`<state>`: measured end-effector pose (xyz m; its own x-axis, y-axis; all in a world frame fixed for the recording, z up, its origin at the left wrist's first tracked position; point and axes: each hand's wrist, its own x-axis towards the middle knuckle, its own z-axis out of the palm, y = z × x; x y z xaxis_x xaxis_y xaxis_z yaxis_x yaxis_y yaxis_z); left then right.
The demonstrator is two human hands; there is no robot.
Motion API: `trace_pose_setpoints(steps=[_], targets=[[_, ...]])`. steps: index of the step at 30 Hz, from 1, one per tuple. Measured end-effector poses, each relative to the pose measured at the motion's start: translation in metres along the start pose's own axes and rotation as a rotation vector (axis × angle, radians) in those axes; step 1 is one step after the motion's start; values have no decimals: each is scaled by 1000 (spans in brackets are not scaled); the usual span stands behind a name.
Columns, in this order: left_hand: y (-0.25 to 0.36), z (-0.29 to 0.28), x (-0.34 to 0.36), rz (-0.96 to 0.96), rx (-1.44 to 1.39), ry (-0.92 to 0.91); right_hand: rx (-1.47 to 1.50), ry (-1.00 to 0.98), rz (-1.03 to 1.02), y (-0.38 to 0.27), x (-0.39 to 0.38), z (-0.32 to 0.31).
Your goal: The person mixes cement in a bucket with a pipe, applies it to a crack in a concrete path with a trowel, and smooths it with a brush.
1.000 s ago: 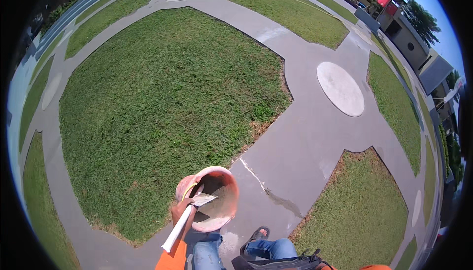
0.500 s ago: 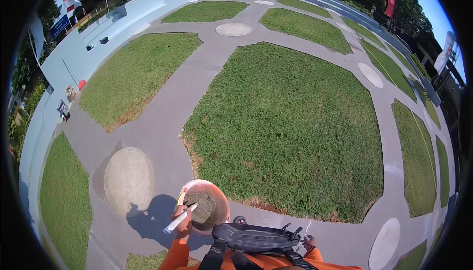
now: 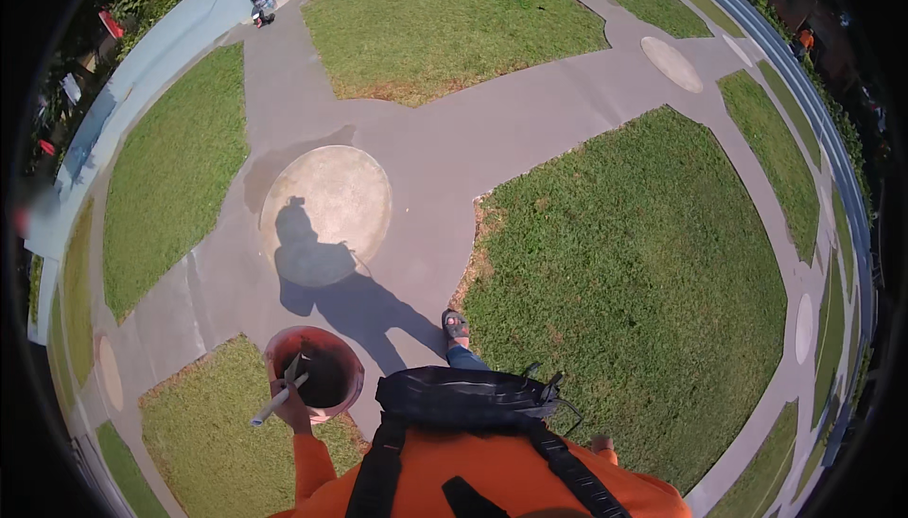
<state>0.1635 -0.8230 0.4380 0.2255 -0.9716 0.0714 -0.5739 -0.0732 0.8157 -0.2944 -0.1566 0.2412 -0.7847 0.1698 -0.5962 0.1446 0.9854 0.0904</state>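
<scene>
head view: left hand [image 3: 291, 406] grips bucket [image 3: 317, 371] rim w/ tool [image 3: 279, 400].

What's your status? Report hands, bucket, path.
Left hand grips bucket rim and a grey-handled tool. Right hand out of view. Paved path ahead, round slab in it.

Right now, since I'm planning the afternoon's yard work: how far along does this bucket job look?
Done: nothing visibly finished; the lawn and paved path show no worked patch. In hand: the left hand grips the red bucket at its rim together with a white-handled tool, whose head lies inside; the bucket's contents are unclear. Left: apparently everything beyond carrying it.
</scene>
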Motion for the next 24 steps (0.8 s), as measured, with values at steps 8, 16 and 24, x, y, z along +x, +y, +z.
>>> trace_pose_setpoints(steps=[8, 16, 24], targets=[[18, 39, 0, -495, 48, 130, 39, 214, -818, -410, 129, -192], [39, 147, 72, -825, 39, 330, 372, 63, -896, -793, 86, -297], [103, 267, 269, -857, 24, 293, 265, -394, -385, -855, 108, -178]])
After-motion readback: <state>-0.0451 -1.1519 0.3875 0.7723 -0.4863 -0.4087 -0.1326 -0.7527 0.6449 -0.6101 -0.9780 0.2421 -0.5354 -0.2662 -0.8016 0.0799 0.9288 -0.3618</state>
